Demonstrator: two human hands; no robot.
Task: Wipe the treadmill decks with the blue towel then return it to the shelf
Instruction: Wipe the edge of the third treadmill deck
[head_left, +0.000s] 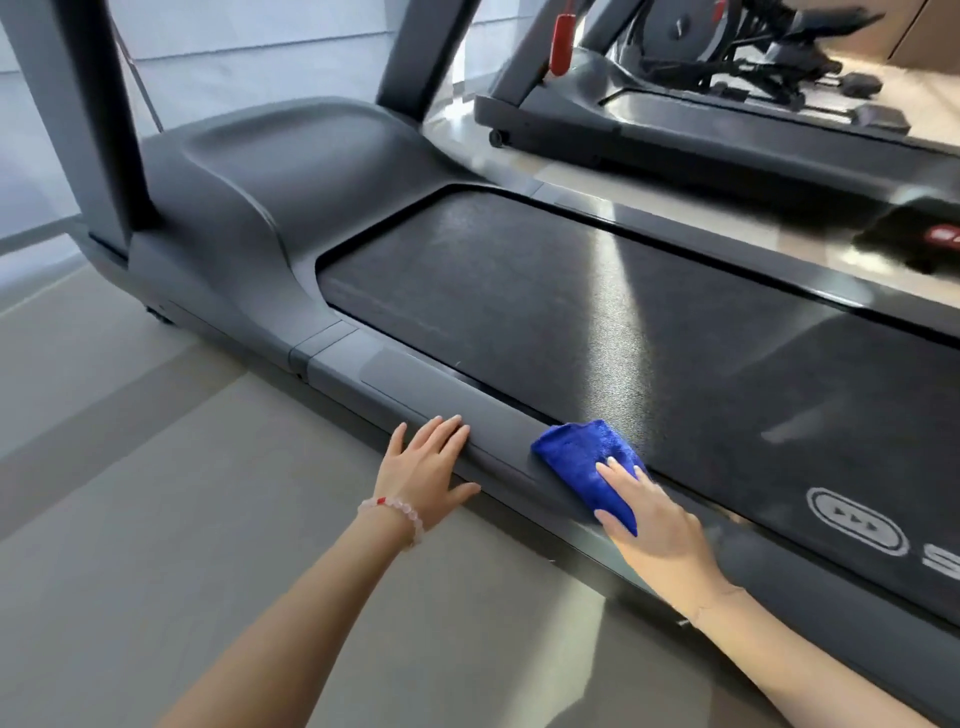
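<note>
**Towel at the near rail**

The blue towel (587, 462) sits bunched on the treadmill (291, 208)'s near side rail (498, 452), beside the belt (571, 312). The right hand (654, 525) presses it flat-fingered. The left hand (426, 467) rests open alongside. Long, overlapping strokes would serve best.

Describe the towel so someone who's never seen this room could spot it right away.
Find the big grey treadmill filling the view. On its near side rail, the right hand presses a folded towel. It is the only bright blue thing there.
</note>
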